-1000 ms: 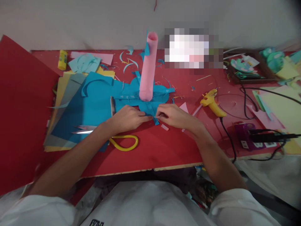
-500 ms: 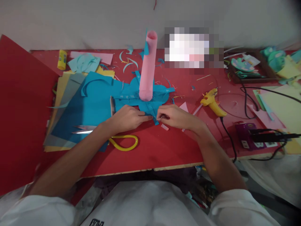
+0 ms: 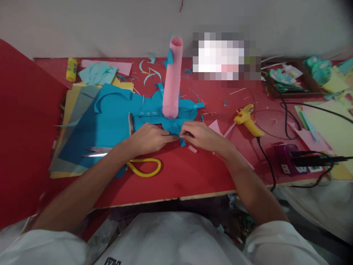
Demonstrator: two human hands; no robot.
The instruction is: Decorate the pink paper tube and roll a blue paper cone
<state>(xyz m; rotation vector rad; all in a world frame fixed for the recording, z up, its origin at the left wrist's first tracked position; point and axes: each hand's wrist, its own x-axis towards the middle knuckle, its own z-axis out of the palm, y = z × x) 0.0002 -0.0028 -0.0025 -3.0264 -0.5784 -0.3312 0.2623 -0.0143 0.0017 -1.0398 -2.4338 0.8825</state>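
Observation:
A blue paper cutout (image 3: 190, 115) with several lobes and narrow tabs lies on the red table. From its middle rises a pink paper tube (image 3: 172, 81), upright with a slight lean and open at the top; a blue scrap clings to its left side. My left hand (image 3: 150, 139) is closed on the near part of the blue paper, index finger pointing right along it. Close by, my right hand (image 3: 197, 134) pinches at the same strip, its fingertips almost meeting the left ones. What lies between the right fingertips is too small to make out.
Yellow-handled scissors (image 3: 145, 175) lie beneath my left forearm. To the right are a yellow glue gun (image 3: 248, 119) with its cord and a purple box (image 3: 288, 162) with black plugs. Paper sheets (image 3: 82, 147) and a glue stick (image 3: 71, 70) are left; a brown tray (image 3: 296, 94) stands back right.
My right hand has shifted slightly left, bringing its fingertips up against the left index finger. My left hand stays on the blue paper. The whole view drifts slightly.

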